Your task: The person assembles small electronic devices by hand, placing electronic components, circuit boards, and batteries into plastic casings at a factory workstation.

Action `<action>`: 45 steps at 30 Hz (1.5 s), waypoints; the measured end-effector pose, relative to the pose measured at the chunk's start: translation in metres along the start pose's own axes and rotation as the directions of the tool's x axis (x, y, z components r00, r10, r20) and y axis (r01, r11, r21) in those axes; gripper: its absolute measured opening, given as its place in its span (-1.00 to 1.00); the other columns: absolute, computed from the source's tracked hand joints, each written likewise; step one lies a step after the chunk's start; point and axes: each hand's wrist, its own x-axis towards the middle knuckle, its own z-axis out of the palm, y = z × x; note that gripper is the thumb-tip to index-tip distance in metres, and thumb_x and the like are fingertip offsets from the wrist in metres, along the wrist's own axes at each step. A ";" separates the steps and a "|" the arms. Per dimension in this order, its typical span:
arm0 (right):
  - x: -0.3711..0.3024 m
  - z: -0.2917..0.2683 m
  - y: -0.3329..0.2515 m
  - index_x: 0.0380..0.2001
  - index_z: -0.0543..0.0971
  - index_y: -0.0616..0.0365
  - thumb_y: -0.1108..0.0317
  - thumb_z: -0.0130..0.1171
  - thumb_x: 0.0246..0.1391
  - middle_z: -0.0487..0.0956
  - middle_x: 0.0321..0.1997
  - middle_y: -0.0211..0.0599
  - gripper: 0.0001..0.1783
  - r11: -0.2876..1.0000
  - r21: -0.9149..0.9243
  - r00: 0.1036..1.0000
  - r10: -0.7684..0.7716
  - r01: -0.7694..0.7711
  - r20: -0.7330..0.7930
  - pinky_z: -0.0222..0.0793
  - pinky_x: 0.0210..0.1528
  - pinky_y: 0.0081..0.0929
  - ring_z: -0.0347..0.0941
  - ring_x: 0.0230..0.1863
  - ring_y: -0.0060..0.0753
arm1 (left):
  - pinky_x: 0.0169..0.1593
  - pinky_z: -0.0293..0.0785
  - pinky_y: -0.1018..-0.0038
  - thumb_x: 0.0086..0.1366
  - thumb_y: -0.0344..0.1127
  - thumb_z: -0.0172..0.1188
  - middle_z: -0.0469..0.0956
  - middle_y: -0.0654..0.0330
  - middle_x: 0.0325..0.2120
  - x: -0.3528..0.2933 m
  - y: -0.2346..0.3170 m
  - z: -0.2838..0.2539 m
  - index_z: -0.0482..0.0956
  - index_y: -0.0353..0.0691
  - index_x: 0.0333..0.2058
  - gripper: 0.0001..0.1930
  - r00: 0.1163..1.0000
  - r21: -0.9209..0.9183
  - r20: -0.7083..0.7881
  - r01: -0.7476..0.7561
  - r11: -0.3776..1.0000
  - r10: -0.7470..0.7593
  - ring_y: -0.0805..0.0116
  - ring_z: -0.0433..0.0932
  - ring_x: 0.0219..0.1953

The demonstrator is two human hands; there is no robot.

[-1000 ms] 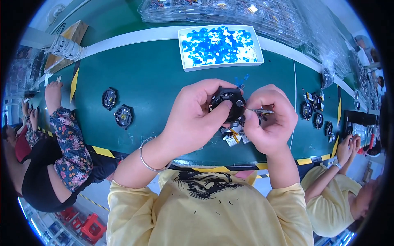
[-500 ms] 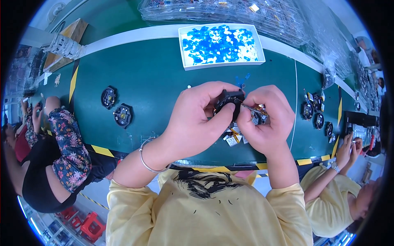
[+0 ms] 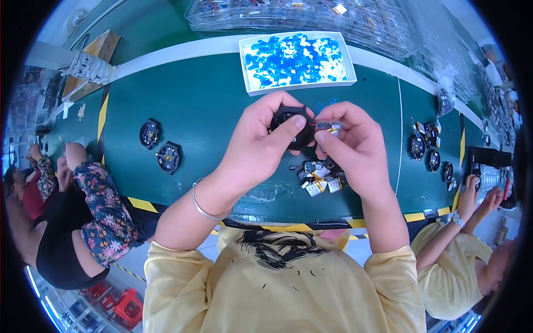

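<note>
My left hand (image 3: 261, 136) is closed round a black watch case (image 3: 284, 119), its thumb lying across the open inside. Between thumb and fingers, my right hand (image 3: 358, 141) pinches a small circuit board (image 3: 330, 126) with a yellow-and-silver part on it. Thin reddish wire seems to run from the board to the case; its ends are hidden. Just below the hands lies a pile of small electronic modules (image 3: 319, 176) with silver batteries. A few blue pieces (image 3: 326, 104) lie on the table beyond my right fingers.
A white box (image 3: 300, 89) of blue and white pieces stands at the far side. Two black cases (image 3: 168, 157) lie to the left, several more (image 3: 433, 161) to the right. Clear plastic trays (image 3: 300, 16) sit beyond the ledge. Co-workers sit on both sides of the green table (image 3: 211, 105).
Both hands have moved slightly away from me and tilted the case, so its inside now shows. The circuit board has come into sight in my right fingers, and more of the module pile is uncovered.
</note>
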 end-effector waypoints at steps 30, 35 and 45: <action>0.006 0.004 0.022 -0.29 0.42 0.23 0.59 0.11 0.00 0.47 -0.22 -0.38 -0.82 0.964 0.227 0.988 -0.122 0.139 -0.090 0.39 -0.25 -0.67 0.40 -0.25 -0.65 | -0.05 0.49 0.46 0.22 -0.63 -0.07 0.45 0.09 -0.10 -0.009 -0.013 0.025 0.34 -0.36 0.02 -0.63 0.998 -0.299 -0.046 -0.056 0.953 0.044 0.41 0.47 -0.09; -0.007 -0.003 0.013 -0.18 0.40 0.27 0.65 0.12 -0.05 0.50 -0.25 -0.35 -0.69 0.967 0.226 0.992 -0.126 0.119 0.014 0.43 -0.22 -0.65 0.44 -0.25 -0.64 | -0.04 0.53 0.35 0.24 -0.57 -0.08 0.44 0.06 -0.10 -0.014 -0.012 0.021 0.33 -0.36 0.02 -0.65 0.998 -0.432 0.047 0.054 0.900 -0.037 0.30 0.49 -0.08; -0.013 -0.001 0.010 -0.22 0.43 0.27 0.63 0.19 -0.16 0.42 -0.21 -0.33 -0.66 0.970 -0.082 0.973 -0.229 0.228 -0.009 0.28 -0.15 -0.61 0.34 -0.18 -0.58 | -0.08 0.48 0.50 0.20 -0.58 -0.04 0.45 0.07 -0.13 -0.014 -0.011 0.019 0.39 -0.38 -0.10 -0.74 0.997 -0.288 0.018 -0.071 0.955 0.079 0.42 0.49 -0.15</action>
